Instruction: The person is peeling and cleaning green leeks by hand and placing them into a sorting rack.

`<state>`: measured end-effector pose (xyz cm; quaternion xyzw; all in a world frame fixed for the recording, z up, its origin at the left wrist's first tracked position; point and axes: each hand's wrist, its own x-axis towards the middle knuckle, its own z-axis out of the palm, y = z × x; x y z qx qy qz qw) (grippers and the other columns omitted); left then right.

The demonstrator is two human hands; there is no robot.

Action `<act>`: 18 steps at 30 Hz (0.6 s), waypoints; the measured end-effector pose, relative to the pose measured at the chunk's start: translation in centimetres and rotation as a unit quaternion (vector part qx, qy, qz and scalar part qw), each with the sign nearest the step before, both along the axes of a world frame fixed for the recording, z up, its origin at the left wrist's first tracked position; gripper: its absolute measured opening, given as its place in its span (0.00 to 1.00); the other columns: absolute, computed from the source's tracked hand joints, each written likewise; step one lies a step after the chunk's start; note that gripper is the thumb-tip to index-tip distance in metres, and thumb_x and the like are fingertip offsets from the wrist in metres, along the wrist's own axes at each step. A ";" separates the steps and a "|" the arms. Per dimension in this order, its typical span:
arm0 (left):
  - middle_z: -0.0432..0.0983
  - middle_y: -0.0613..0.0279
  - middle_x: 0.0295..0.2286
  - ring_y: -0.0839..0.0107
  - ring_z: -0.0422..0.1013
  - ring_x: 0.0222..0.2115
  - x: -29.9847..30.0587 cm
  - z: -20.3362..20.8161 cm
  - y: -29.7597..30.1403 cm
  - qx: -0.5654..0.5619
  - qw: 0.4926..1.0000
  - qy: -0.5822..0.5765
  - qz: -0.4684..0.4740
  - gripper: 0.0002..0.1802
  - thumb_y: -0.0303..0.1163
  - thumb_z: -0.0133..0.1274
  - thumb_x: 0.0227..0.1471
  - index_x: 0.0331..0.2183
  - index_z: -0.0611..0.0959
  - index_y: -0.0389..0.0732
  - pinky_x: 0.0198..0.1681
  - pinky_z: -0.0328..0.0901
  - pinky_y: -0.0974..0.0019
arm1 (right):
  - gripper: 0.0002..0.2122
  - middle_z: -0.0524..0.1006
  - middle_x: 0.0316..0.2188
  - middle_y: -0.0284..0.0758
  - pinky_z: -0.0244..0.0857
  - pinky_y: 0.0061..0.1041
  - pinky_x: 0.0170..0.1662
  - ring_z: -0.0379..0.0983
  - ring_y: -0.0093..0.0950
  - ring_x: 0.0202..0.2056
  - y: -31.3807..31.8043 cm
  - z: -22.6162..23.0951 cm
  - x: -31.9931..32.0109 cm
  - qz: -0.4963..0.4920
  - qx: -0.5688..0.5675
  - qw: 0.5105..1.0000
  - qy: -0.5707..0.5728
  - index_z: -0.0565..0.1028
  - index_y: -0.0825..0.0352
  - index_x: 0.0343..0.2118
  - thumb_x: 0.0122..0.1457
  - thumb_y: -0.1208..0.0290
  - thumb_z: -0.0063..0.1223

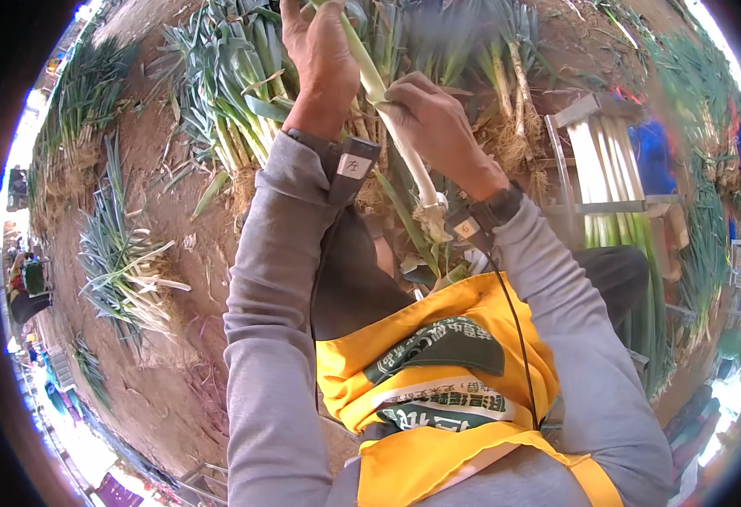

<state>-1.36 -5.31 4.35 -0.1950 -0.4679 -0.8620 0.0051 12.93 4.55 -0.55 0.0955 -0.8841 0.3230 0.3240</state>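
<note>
Dirt point(167, 406) spreads under everything I can see from far off, and a leek dropped there could get mucky. Big green bunches point(226, 93) lie toward its far edge, close to the hands, so a careless swing might knock them. Near its right edge a metal rack point(615, 206) holds long white stalks point(611, 165); someone could bump its hard left edge. A loose pile point(129, 262) sits toward the dirt's left edge, too far from the hands to worry me. The yellow apron point(345, 363) is at the near edge and could snag things.

I see the held leek point(408, 160) up over the dirt, left of the rack's left edge, tilted with its root end toward the apron. The left hand point(324, 63) looks curled around its upper part, though I can't see all the fingertips. The right hand point(438, 122) has bent fingers pinched on the middle. Squeezing too hard could snap the leek; a loose pinch could let it slip. A thin black cable point(518, 329) over the apron might catch. The messy roots point(432, 218) could drop crumbs.
</note>
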 end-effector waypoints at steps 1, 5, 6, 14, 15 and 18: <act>0.73 0.62 0.39 0.72 0.71 0.27 -0.7 0.0 -0.3 -0.004 0.999 0.041 0.008 0.29 0.23 0.55 0.55 0.58 0.70 0.45 0.33 0.69 0.71 | 0.05 0.77 0.32 0.38 0.71 0.32 0.35 0.76 0.37 0.30 -1.1 0.1 0.7 0.029 -0.060 0.996 -0.054 0.78 0.67 0.33 0.58 0.72 0.59; 0.69 0.70 0.27 0.80 0.63 0.24 -0.9 1.5 0.4 0.055 0.992 -0.004 0.114 0.35 0.18 0.51 0.55 0.63 0.69 0.50 0.26 0.60 0.74 | 0.05 0.75 0.34 0.41 0.70 0.36 0.40 0.76 0.42 0.36 -2.6 -4.8 6.4 0.153 -0.089 0.963 -0.203 0.77 0.69 0.36 0.58 0.76 0.57; 0.69 0.70 0.27 0.80 0.63 0.24 -1.8 0.7 0.0 0.054 0.992 -0.008 0.114 0.35 0.18 0.51 0.55 0.63 0.69 0.50 0.26 0.60 0.74 | 0.05 0.75 0.33 0.42 0.70 0.37 0.40 0.76 0.44 0.36 -3.0 -6.5 7.7 0.165 -0.071 0.958 -0.223 0.76 0.69 0.35 0.58 0.76 0.56; 0.69 0.71 0.27 0.81 0.63 0.25 -2.5 0.6 -0.9 0.036 0.988 0.007 0.149 0.35 0.19 0.54 0.53 0.61 0.72 0.52 0.26 0.58 0.74 | 0.07 0.76 0.36 0.44 0.71 0.39 0.40 0.77 0.45 0.40 -1.4 -14.6 13.8 0.121 0.117 0.891 -0.421 0.75 0.67 0.37 0.55 0.76 0.53; 0.70 0.71 0.27 0.81 0.63 0.24 -2.3 0.8 -0.4 0.049 0.988 0.014 0.146 0.33 0.19 0.53 0.53 0.60 0.73 0.51 0.26 0.58 0.74 | 0.09 0.77 0.40 0.44 0.72 0.39 0.41 0.77 0.45 0.42 -0.6 -16.4 14.9 0.118 0.181 0.836 -0.504 0.75 0.66 0.40 0.56 0.74 0.53; 0.71 0.71 0.27 0.80 0.63 0.24 -4.9 0.8 -1.6 0.036 0.987 0.013 0.155 0.27 0.18 0.52 0.53 0.55 0.76 0.46 0.25 0.59 0.73 | 0.12 0.77 0.41 0.46 0.70 0.43 0.45 0.76 0.45 0.44 0.6 -20.6 19.7 0.108 0.087 0.789 -0.599 0.76 0.64 0.43 0.56 0.71 0.54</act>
